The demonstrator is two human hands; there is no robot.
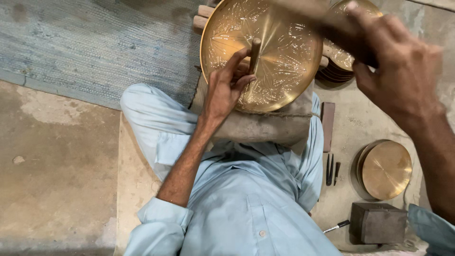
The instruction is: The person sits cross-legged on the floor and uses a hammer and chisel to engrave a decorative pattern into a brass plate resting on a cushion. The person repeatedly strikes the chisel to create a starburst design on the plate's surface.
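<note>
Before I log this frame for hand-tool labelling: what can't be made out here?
All in the head view:
- Right hand: motion-blurred; what it grips is a dark smear, so the tool cannot be told.
- Punch in the left hand: its tip on the brass plate is hidden by the fingers.
- Stacked plates: covered by the right hand and cut by the top edge.
- Dark block: material unclear.
</note>
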